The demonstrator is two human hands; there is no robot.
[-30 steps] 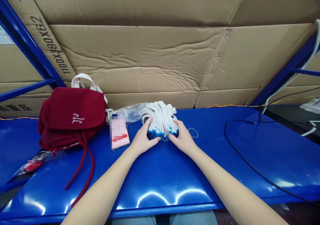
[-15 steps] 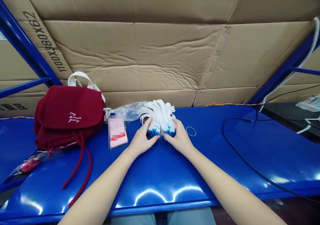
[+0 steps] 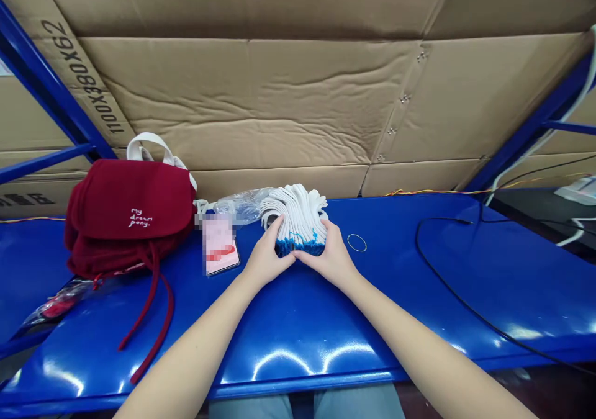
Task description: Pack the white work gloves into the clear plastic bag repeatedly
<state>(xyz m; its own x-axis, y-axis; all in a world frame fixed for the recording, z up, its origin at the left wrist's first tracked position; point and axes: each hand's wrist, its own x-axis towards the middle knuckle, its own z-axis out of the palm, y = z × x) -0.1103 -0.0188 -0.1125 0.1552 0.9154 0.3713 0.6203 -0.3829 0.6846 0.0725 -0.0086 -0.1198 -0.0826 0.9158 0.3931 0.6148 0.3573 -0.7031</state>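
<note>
A thick bundle of white knit gloves with blue cuffs [image 3: 298, 217] stands on the blue metal shelf [image 3: 298, 332]. My left hand [image 3: 266, 259] grips its left side, fingers wrapped round the stack and thumb at the blue cuffs. From the right, my right hand [image 3: 328, 257] clasps the other side, its thumb meeting the left thumb in front of the cuffs. Both hands squeeze the bundle between them.
A rubber band ring [image 3: 356, 242] lies just right of the bundle. A phone [image 3: 220, 251], crumpled clear plastic [image 3: 239, 205] and a dark red bag [image 3: 130, 220] sit to the left. A black cable [image 3: 447, 282] loops on the right. Cardboard boxes [image 3: 298, 96] fill the back.
Both hands have drawn closer together on the bundle, the thumbs now touching in front of the blue cuffs. The bundle looks more compressed.
</note>
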